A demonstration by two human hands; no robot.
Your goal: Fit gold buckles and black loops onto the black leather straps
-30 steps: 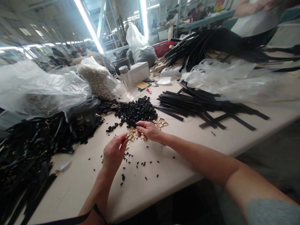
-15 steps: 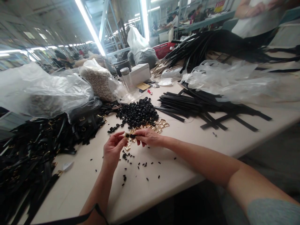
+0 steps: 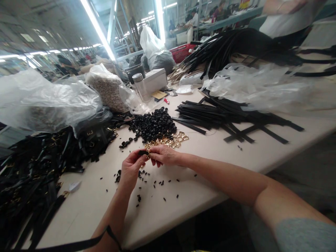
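Note:
My left hand (image 3: 130,169) is closed, pinching a short black strap end (image 3: 143,152) between thumb and fingers. A gold buckle (image 3: 147,156) shows where the two hands meet, at the fingertips of my closed right hand (image 3: 165,155); the fingers partly hide it. Just beyond my hands lies a scatter of gold buckles (image 3: 180,139). Behind those is a heap of small black loops (image 3: 154,122). Tiny black bits (image 3: 160,182) are strewn on the table below the hands. Another black strap (image 3: 78,244) crosses in front of my left forearm.
Black straps with gold buckles (image 3: 34,168) are piled at the left, under clear plastic bags (image 3: 52,94). Loose flat black strips (image 3: 202,113) lie to the right beside crumpled plastic (image 3: 249,87). A bottle (image 3: 140,86) and white box (image 3: 156,79) stand behind. A person (image 3: 286,19) is at the far right.
My left hand has shifted slightly right and closer to my right hand. The black strap end now shows at the left fingers, and the gold buckle by the right fingertips.

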